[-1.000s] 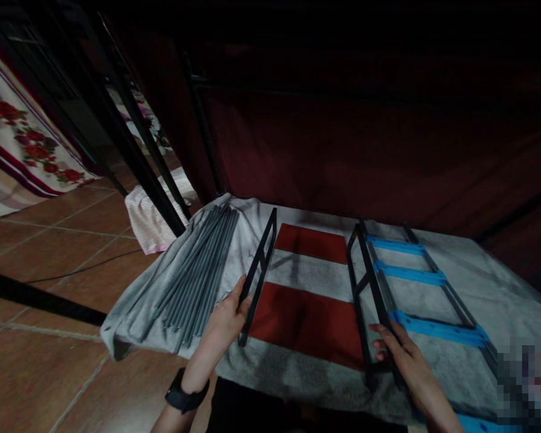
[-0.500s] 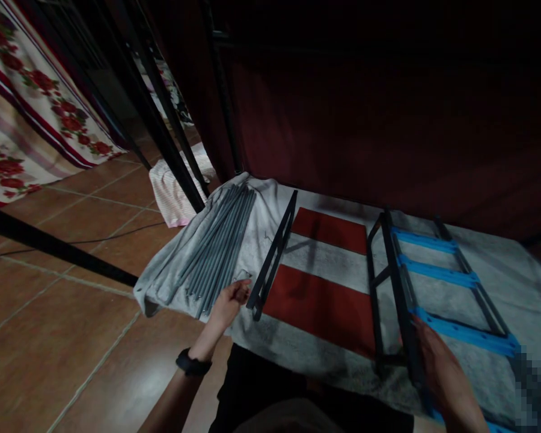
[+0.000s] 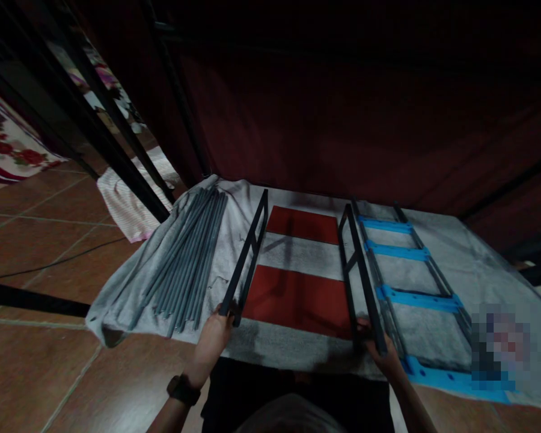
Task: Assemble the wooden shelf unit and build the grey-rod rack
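Two black metal frames stand on edge on a grey cloth point(image 3: 270, 349) with red panels. My left hand point(image 3: 214, 334) grips the near end of the left black frame point(image 3: 246, 261). My right hand point(image 3: 383, 355) grips the near end of the right black frame point(image 3: 358, 276). I wear a black watch point(image 3: 183, 390) on the left wrist. Both frames run away from me, roughly parallel, with the red panels between them.
A bundle of grey rods point(image 3: 187, 261) lies on the cloth left of the frames. A ladder-like frame with blue rungs point(image 3: 401, 252) lies to the right. Black posts point(image 3: 117, 138) rise at the left over tiled floor, beside a pink-striped cloth point(image 3: 124, 204). A dark red curtain hangs behind.
My left hand went from the rods' ends back to the left frame's near end. My right hand slid down to the right frame's near end. The view swung right.
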{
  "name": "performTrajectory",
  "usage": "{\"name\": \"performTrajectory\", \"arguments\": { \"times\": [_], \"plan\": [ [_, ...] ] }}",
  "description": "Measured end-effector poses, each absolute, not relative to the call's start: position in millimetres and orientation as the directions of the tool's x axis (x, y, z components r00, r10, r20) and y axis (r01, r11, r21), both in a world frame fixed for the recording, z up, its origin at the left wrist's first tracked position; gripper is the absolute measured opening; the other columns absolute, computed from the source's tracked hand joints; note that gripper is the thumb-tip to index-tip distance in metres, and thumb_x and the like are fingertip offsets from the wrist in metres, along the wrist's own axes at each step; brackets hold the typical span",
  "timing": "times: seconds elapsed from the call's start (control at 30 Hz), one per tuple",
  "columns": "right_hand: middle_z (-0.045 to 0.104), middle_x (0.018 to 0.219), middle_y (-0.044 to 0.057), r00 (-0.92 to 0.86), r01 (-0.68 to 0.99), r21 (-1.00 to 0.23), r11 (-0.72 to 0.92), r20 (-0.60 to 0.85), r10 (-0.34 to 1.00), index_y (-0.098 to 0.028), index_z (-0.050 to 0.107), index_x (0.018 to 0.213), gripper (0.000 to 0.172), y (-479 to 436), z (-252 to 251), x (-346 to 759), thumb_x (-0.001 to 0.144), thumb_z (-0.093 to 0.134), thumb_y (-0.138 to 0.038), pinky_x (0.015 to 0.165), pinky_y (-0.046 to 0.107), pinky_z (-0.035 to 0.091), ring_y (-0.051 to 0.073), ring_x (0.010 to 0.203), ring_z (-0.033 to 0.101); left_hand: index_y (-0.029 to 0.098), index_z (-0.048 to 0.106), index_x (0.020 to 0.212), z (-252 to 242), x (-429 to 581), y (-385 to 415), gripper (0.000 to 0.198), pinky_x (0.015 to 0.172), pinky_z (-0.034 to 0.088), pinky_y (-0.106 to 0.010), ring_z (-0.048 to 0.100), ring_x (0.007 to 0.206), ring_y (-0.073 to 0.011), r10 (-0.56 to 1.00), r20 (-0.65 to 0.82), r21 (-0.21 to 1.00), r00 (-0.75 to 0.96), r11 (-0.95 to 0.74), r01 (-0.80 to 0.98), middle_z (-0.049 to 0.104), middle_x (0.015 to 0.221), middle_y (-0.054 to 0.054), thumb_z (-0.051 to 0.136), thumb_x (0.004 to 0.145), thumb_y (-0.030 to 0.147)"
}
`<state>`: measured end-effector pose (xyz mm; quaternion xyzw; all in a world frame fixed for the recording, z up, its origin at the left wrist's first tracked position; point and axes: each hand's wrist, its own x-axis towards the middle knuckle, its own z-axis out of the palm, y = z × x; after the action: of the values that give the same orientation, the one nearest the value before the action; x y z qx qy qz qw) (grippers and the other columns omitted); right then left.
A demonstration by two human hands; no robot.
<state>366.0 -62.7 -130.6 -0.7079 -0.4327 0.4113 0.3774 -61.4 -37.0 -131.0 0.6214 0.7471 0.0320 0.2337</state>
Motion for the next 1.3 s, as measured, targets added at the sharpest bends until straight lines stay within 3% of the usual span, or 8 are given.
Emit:
{"name": "performTrajectory", "arguments": {
  "times": [0.13,0.27,0.43,0.6,0.77,0.9,1.13,1.3],
  "plan": [
    [0.071,0.093,0.015,0.325,0.363,-0.889,-0.280,-0.161,0.932,-0.032,0.067,0.075,0.014,-66,-125,370,0.061,0.068,-0.035,0.100,0.049,0.045,0.038,0.104,0.064,0.012,0.063,0.109,-137,-67,-35,0.027,0.078,0.049,-0.029,0.070,0.092,-0.0233,0.944,-0.308,0.276,-0.115,0.204,0.939,0.069,0.091,-0.013,0.040,0.096,0.018],
    [0.069,0.103,0.013,0.505,0.377,-0.882,-0.283,-0.061,0.861,-0.023,0.067,0.093,0.030,-73,-74,372,0.075,0.059,-0.047,0.100,0.051,0.044,0.033,0.104,0.063,0.017,0.064,0.104,-140,-71,-33,0.021,0.074,0.048,-0.027,0.069,0.092,-0.0225,0.951,-0.290,0.312,-0.112,0.204,0.928,0.069,0.086,-0.010,0.046,0.094,0.018],
    [0.068,0.106,0.008,0.446,0.500,-0.866,0.004,0.261,0.856,-0.024,0.066,0.104,0.028,-67,18,317,0.089,0.053,-0.044,0.098,0.039,0.046,0.024,0.104,0.062,0.016,0.064,0.107,-139,-71,-31,0.023,0.080,0.048,-0.026,0.068,0.098,-0.0213,0.955,-0.277,0.347,-0.102,0.199,0.917,0.070,0.096,-0.011,0.046,0.092,0.014],
    [0.068,0.114,0.008,-0.121,0.513,-0.842,0.167,0.122,0.985,-0.024,0.066,0.111,0.031,-3,-19,222,0.094,0.044,-0.036,0.098,0.036,0.047,0.023,0.109,0.062,0.015,0.067,0.104,-137,-69,-33,0.024,0.085,0.048,-0.028,0.068,0.100,-0.0218,0.949,-0.301,0.380,-0.097,0.212,0.900,0.070,0.100,-0.013,0.045,0.093,0.015],
    [0.062,0.122,0.016,-0.094,0.873,-0.487,0.034,-0.099,0.991,-0.014,0.062,0.121,0.035,66,-104,174,0.095,0.041,-0.025,0.102,0.038,0.040,0.027,0.118,0.056,0.013,0.066,0.103,-137,-68,-36,0.023,0.088,0.048,-0.029,0.068,0.101,-0.0205,0.956,-0.265,0.457,-0.128,0.241,0.856,0.070,0.103,-0.012,0.046,0.091,0.012],
    [0.059,0.127,0.017,-0.095,0.965,-0.257,0.045,-0.185,0.978,-0.015,0.061,0.118,0.032,86,-126,174,0.096,0.041,-0.026,0.098,0.039,0.040,0.028,0.117,0.056,0.014,0.065,0.105,-136,-69,-37,0.024,0.091,0.047,-0.028,0.067,0.102,-0.0191,0.962,-0.254,0.514,-0.103,0.224,0.828,0.069,0.108,-0.012,0.047,0.089,0.009],
    [0.068,0.110,0.011,-0.224,0.936,-0.329,0.127,-0.275,0.935,-0.017,0.066,0.098,0.027,113,-124,184,0.094,0.046,-0.034,0.092,0.031,0.041,0.023,0.110,0.059,0.016,0.062,0.111,-134,-69,-31,0.030,0.091,0.046,-0.028,0.066,0.103,-0.0190,0.939,-0.326,0.472,-0.110,0.262,0.842,0.068,0.111,-0.011,0.046,0.088,0.007],
    [0.069,0.093,0.005,-0.285,0.902,-0.410,0.135,-0.331,0.900,-0.019,0.064,0.085,0.028,129,-114,193,0.085,0.057,-0.047,0.074,0.027,0.044,0.020,0.090,0.062,0.016,0.063,0.110,-143,-72,-31,0.032,0.091,0.047,-0.029,0.066,0.100,-0.0188,0.953,-0.292,0.497,-0.079,0.222,0.839,0.068,0.108,-0.011,0.044,0.087,0.006]
  ]
}}
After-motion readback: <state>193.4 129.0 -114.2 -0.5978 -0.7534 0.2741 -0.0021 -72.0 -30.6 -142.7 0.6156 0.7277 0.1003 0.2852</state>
